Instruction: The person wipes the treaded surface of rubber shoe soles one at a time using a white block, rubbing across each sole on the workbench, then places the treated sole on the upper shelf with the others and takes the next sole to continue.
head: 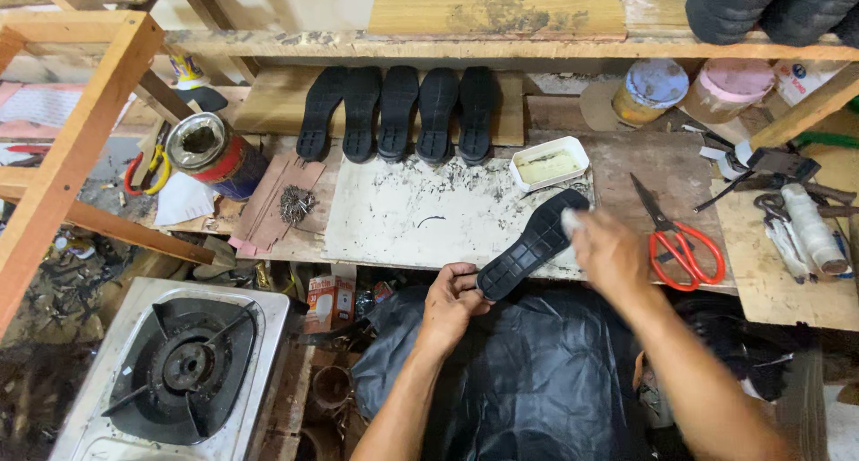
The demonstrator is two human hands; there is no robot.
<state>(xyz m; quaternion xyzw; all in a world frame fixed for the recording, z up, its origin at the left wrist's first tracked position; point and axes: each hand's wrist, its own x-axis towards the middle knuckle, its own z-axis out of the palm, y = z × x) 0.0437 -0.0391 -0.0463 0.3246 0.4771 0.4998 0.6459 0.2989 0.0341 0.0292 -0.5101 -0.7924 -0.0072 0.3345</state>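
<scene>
A black rubber shoe sole [530, 246] lies slanted over the front edge of the white work board [420, 215]. My left hand [450, 300] grips its heel end. My right hand [607, 251] is closed on a small white cloth or pad [570, 221] pressed against the sole's toe end; the hand is blurred. Behind the board several more black soles [398, 112] lean in a row. A white rectangular tub [548, 163] with pale paste stands just beyond the sole's toe.
Red-handled scissors [682, 246] lie right of my hand. A tin can [215, 152] and a pile of small nails [295, 203] sit at left. A gas burner [183, 367] stands low left. Jars [650, 90], thread spool [810, 224] and tools crowd the right. A wooden frame [80, 130] rises left.
</scene>
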